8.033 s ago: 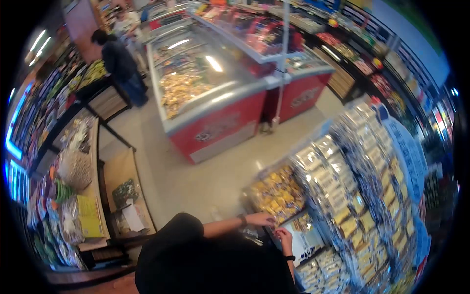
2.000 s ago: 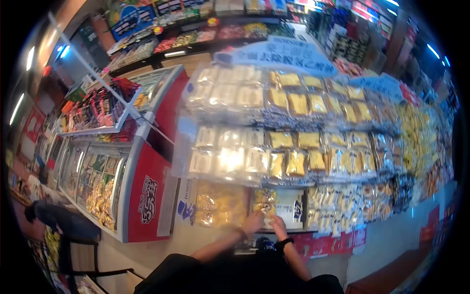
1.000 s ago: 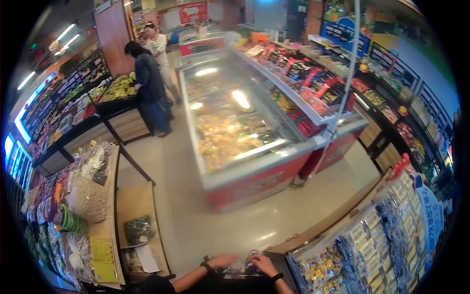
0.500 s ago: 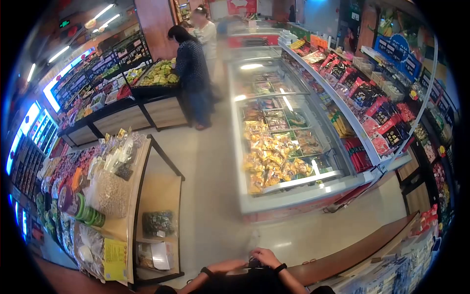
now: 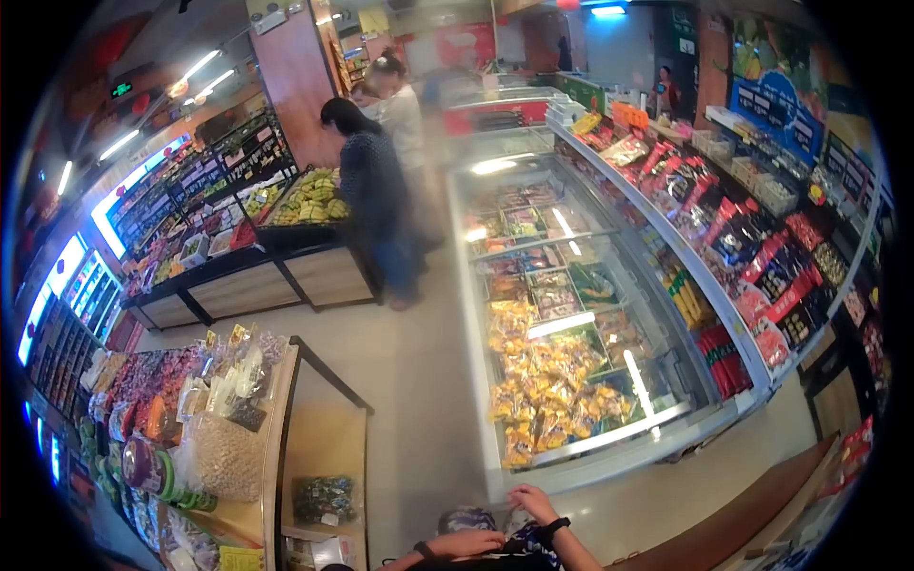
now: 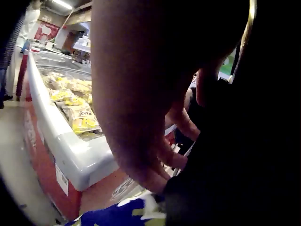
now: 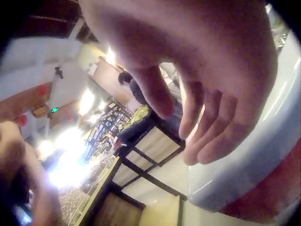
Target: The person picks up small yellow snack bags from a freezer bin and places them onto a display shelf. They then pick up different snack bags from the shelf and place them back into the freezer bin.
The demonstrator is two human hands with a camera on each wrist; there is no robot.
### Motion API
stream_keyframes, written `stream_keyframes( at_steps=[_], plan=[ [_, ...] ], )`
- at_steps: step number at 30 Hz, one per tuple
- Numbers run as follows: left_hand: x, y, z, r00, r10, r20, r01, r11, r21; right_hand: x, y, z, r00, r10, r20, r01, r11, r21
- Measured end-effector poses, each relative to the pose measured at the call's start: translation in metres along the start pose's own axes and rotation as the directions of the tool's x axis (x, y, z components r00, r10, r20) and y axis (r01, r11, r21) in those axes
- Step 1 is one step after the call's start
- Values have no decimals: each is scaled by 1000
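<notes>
The left hand (image 5: 468, 544) lies against a blue patterned bag (image 5: 466, 520) before the freezer chest (image 5: 571, 464); whether its fingers (image 6: 164, 157) grip it cannot be told. The right hand (image 5: 531, 501) hovers just beside, fingers (image 7: 207, 117) loose and released.

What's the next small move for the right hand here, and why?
Probably lower the right hand onto the blue patterned bag and grip it. That hand hangs open and empty in its wrist view, while the left hand rests at the bag's edge; whether it grips the bag is unclear.
</notes>
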State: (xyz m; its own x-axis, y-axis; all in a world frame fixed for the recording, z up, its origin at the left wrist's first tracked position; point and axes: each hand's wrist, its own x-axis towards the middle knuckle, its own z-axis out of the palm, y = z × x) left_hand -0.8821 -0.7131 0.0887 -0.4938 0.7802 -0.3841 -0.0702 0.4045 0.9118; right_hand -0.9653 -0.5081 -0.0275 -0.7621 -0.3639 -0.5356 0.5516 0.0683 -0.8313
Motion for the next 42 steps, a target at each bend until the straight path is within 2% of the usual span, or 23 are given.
stream_keyframes(
  at_steps=[2,3,4,6,8,9,10,12,13,14,19,22,23,27,30,31,34,36,37,38,40,41,42],
  plan=[
    [8,15,-26,1000,1,29,0,1000,-17,10,-9,1,994,9,-105,-5,999,42],
    [11,12,-35,997,75,-26,-71,989,130,22,-4,-1,987,-40,-157,42,999,14],
    [9,54,-57,971,-212,111,214,977,-7,28,-2,-2,981,-5,-195,23,996,91],
    [42,-39,-67,985,163,55,-169,974,148,35,-3,0,954,32,-298,2,994,112],
    [43,-10,-120,996,32,85,-45,986,163,46,9,6,957,21,-289,31,984,173],
    [56,-21,-141,1000,-12,23,8,980,198,57,18,8,951,6,-311,64,975,213],
    [63,-24,-159,993,-50,-105,59,994,88,66,18,12,944,12,-328,64,974,218],
    [96,-49,-190,921,-48,-386,132,972,195,81,11,23,933,35,-359,52,971,232],
    [107,-53,-208,889,91,-448,102,915,389,88,8,30,929,43,-367,50,969,240],
    [124,-62,-224,880,151,-450,101,866,489,96,5,36,923,50,-381,48,969,243],
    [165,-58,-264,849,348,-397,-21,774,633,112,-7,61,871,90,-482,54,960,276],
    [161,-51,-264,899,321,-298,-6,689,725,102,-21,70,814,93,-574,95,952,290],
    [151,-33,-263,906,283,-314,-51,810,584,97,-25,73,790,96,-606,108,951,291],
    [136,-36,-256,817,522,-246,-108,558,823,77,-49,92,697,77,-713,171,948,270],
    [121,-14,-259,879,446,-170,-180,640,747,61,-83,115,623,29,-782,279,925,257],
    [111,-2,-258,894,391,-220,-177,758,628,52,-103,123,597,10,-802,345,900,268],
    [120,-22,-253,962,266,-55,-211,860,464,30,-143,137,515,-64,-855,517,818,251],
    [127,-13,-244,993,99,62,-113,939,324,16,-142,139,468,-130,-874,592,781,200],
    [123,-9,-237,991,6,133,-42,963,267,10,-133,141,479,-80,-874,613,743,268],
    [116,-6,-230,974,-91,209,43,973,225,5,-118,140,444,-59,-894,602,759,249],
    [117,-18,-208,940,-123,319,76,985,157,-1,-85,141,371,-8,-929,584,779,227],
    [118,-24,-196,923,-114,368,78,991,110,-39,-81,138,414,-170,-894,415,909,19],
    [119,-29,-181,904,-105,415,87,994,62,-54,-69,140,402,-174,-899,447,894,26]
  ],
)
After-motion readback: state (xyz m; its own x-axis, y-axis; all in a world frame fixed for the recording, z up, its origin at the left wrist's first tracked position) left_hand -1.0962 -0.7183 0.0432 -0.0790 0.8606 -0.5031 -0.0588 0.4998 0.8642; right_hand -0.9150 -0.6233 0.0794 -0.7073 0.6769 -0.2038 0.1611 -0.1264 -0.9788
